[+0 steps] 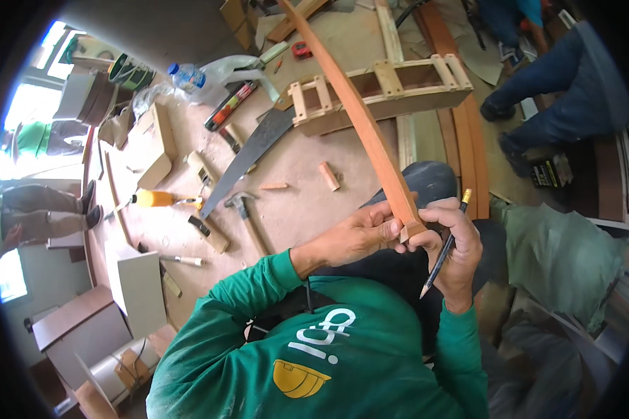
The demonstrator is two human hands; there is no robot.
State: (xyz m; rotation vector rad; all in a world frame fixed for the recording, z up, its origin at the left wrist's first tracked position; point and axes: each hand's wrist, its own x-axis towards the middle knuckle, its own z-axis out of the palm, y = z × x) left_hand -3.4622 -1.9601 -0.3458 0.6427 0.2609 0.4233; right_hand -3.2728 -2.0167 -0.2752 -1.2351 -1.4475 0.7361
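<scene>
A long reddish-brown wooden strip (365, 133) slants from the top of the view down to my hands. My left hand (360, 234) pinches its near end between thumb and fingers. My right hand (458, 244) closes on the same end from the other side, and a small wooden piece (413, 230) shows at the tip there. A dark pencil (442, 262) with a yellow end is tucked between my right fingers, its point downward. Under the strip's middle lies a slatted wooden frame (391, 102). The hidden fingertips leave unclear whether the small piece is separate.
A handsaw (251, 155), a claw hammer (250, 222), a yellow-handled tool (154, 199) and wood offcuts (329, 176) lie on the work surface. Behind them are a water bottle (187, 77) and a red tape measure (301, 50). People's legs (559, 91) show at right and left.
</scene>
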